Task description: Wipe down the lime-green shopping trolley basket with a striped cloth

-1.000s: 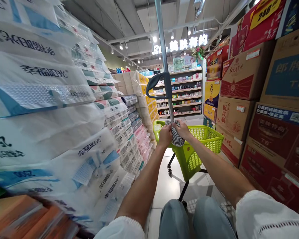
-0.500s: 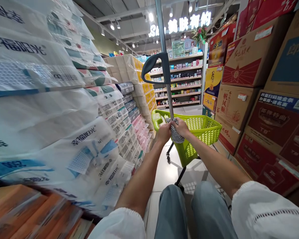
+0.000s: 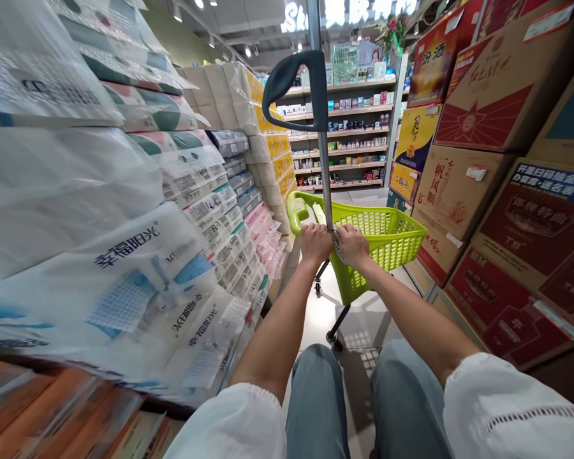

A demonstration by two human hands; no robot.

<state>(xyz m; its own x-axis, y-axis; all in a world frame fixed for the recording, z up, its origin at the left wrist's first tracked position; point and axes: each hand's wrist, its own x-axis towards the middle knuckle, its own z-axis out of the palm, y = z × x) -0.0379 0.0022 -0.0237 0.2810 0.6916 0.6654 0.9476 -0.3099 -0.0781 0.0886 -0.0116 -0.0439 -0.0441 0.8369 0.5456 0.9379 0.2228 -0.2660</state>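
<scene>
A metal pole (image 3: 326, 172) with a dark looped handle (image 3: 294, 89) rises in front of me, slightly tilted. At its lower visible end, my left hand (image 3: 316, 243) is closed in a fist against the pole. My right hand (image 3: 352, 245) is closed beside it, around a grey-and-white striped cloth (image 3: 339, 247). Only a small strip of the cloth shows between the hands; my fingers cover the rest. Just beyond is a lime-green shopping cart basket (image 3: 387, 245) on dark legs with casters. Where the pole's lower end goes is hidden.
Plastic-wrapped tissue packs (image 3: 124, 268) are stacked high on the left, with orange packs (image 3: 57, 414) below. Printed cartons (image 3: 502, 108) line the right side. Shelves of small goods (image 3: 344, 140) stand at the end of the tiled aisle (image 3: 363, 357). My knees show below.
My view has tipped down a little. Both hands have closed in tighter at the pole, and the striped cloth that hung below my right hand is now mostly covered.
</scene>
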